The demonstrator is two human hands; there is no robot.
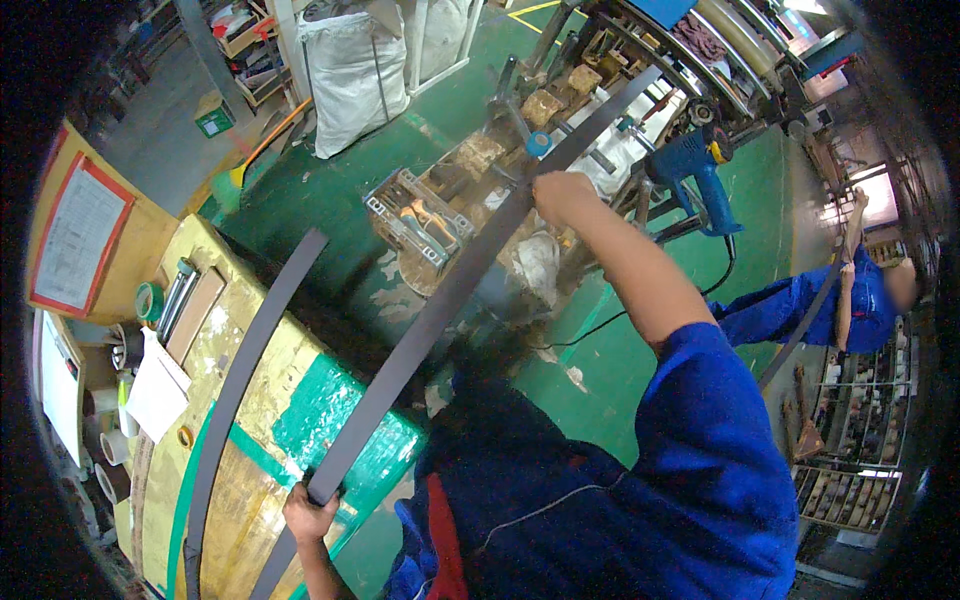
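Note:
A long, flat, dark grey strip [430, 325] runs slantwise across the middle, from the bench corner up to a cluttered work stand [480, 155]. Around its near part, over the bench corner, my left hand [312, 515] is closed. My right hand [565, 198] grips the same strip farther up, beside a blue roll of tape [539, 144]; its fingers are partly hidden. A second dark strip [245, 370] lies curved along the yellow-and-green bench [345, 405], to the left of my left hand.
A blue pistol-shaped power tool [695, 175] with a cord is right of my forearm. An open toolbox [415, 220] sits on the stand. Papers [158, 385] and green tape [149, 302] lie on the bench. At right, a person in blue [850, 300] holds another long strip.

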